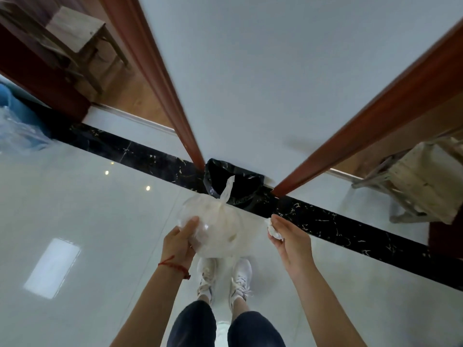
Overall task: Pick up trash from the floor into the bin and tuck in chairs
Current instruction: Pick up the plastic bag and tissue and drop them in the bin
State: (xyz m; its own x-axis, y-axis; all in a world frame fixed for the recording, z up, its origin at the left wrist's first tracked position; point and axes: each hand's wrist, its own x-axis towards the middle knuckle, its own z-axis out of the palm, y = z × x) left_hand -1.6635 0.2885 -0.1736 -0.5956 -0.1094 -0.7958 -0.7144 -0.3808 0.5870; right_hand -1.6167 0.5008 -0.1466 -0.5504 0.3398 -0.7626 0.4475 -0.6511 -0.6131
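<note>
A bin with a black liner (246, 181) stands against the white wall between two door frames, just ahead of my feet. My left hand (179, 242) grips a clear plastic bag of trash (220, 225) with a knotted top, held in the air in front of the bin. My right hand (288, 236) pinches a crumpled white tissue (274, 230) to the right of the bag, also short of the bin.
A wooden stool (77, 33) stands inside the left doorway and another wooden chair (423, 181) by the right doorway. A black marble strip (350, 226) runs across the glossy tile floor. A blue container with clear plastic (17, 121) sits at the far left.
</note>
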